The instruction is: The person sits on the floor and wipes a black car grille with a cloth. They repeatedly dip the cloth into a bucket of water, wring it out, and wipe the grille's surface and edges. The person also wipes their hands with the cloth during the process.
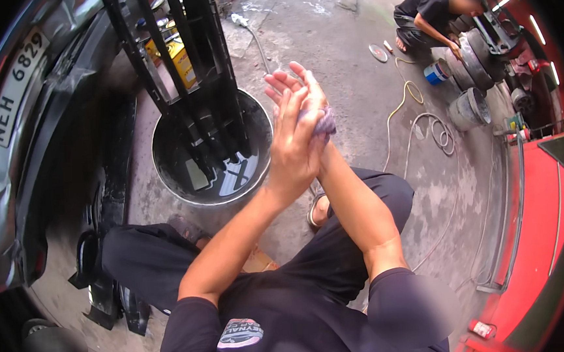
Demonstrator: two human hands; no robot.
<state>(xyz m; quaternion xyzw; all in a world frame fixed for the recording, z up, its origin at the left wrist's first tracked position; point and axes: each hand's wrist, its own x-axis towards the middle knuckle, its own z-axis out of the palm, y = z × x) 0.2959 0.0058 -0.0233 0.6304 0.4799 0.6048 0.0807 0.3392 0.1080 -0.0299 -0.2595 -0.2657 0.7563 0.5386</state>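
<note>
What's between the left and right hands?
Head view: a purplish wad, likely cloth, sits between the left hand and the right hand, partly hidden.

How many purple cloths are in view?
1: the purple cloth, held by the left hand against the right hand, to the right of the black basin. More could be hidden.

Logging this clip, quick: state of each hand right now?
Left hand: against the purple cloth; whether gripping it cannot be told.
Right hand: open, pressed against the left hand.
</note>
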